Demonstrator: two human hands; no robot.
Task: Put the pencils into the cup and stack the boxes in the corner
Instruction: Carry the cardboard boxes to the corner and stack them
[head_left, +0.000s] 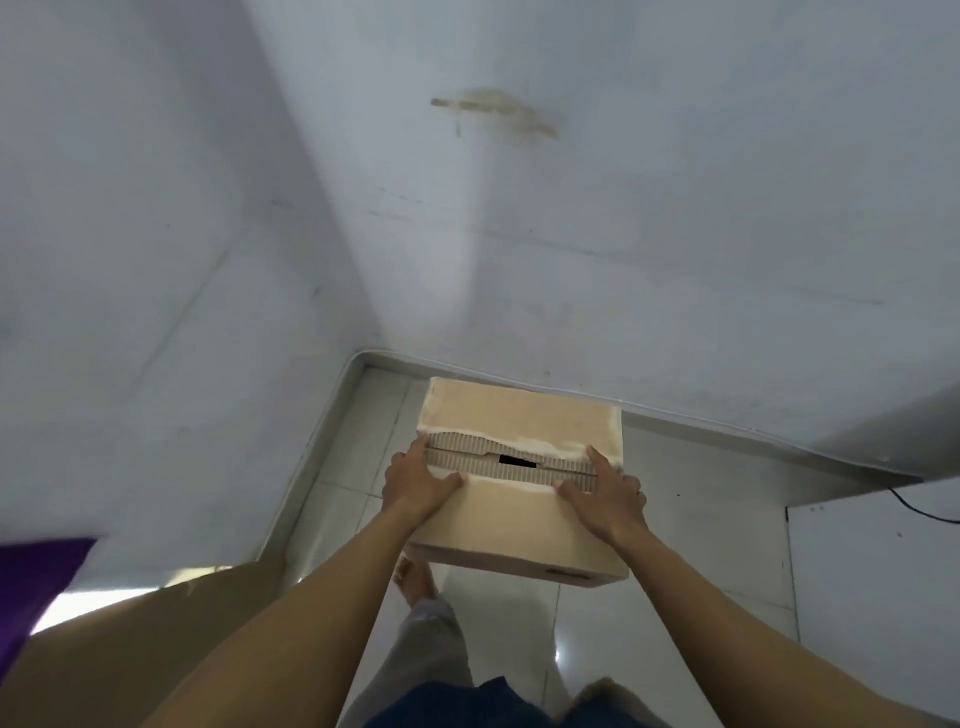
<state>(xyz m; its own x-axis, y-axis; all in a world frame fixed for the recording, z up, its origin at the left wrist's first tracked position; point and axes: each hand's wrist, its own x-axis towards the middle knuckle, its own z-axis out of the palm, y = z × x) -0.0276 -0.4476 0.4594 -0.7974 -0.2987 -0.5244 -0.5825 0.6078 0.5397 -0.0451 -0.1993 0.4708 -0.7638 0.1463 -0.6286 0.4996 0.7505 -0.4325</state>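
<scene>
A light-brown corrugated cardboard box (519, 415) sits between the person's outstretched arms, close to the corner where two white walls (675, 234) meet above a glossy white tiled floor (675, 545). Its top flaps are closed, with a torn, ragged seam running across the middle. The left hand (421, 483) straddles the box's left edge, with its thumb splayed onto the top beside the seam and its fingers reaching forward along the edge. The right hand (608, 499) mirrors it on the right edge, thumb laid inward on the top. Both hands look flat and pressed against the cardboard, fingers mostly straight rather than curled round it, so the box is clamped between them. Whether the box rests on the floor or is held off it cannot be told. A bare foot (415, 577) shows just below the box's near-left corner. A larger brown cardboard surface (182, 649) lies at lower left, beside a purple cloth (36, 587), and a thin black cable (919, 509) trails at the right.
</scene>
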